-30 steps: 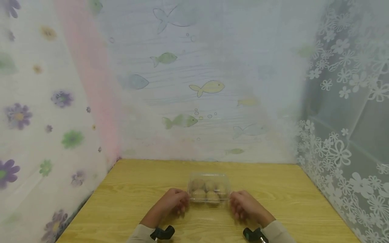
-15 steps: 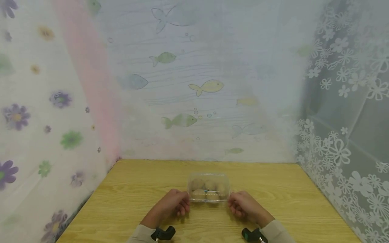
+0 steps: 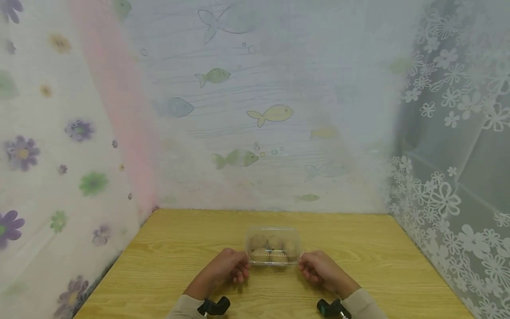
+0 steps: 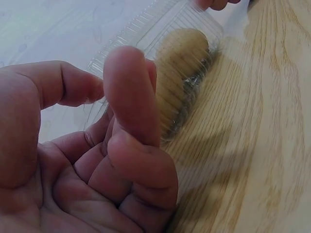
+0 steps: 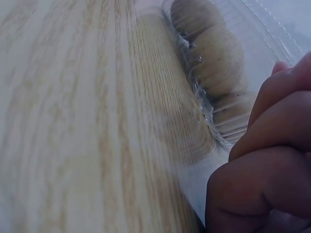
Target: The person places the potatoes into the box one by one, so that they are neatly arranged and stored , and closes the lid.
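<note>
A clear plastic clamshell box (image 3: 273, 232) rests on the table in the head view, its lid down. Through the plastic show several rounded, light-brown pieces (image 3: 259, 242) that look like small potatoes, set in rows. At the box's near left corner, my left hand (image 3: 230, 265) pinches the edge between thumb and forefinger, the other fingers curled beneath. My right hand (image 3: 322, 268) grips the near right corner in the same way. From the left wrist, the thumb and forefinger (image 4: 127, 92) meet at the ribbed plastic rim. The right wrist view shows curled fingers (image 5: 272, 165) beside the box.
The wood-grain table (image 3: 191, 230) extends around the box. A fish-patterned curtain (image 3: 342, 97) hangs behind it. A flowered sheet (image 3: 40, 186) closes off the left side, and a sheet with white flowers (image 3: 446, 201) the right. Dark wrist-camera mounts (image 3: 215, 305) sit at both sleeves.
Over the second, my right hand has shifted slightly left, closer onto the box's corner. The left hand and the box have hardly moved.
</note>
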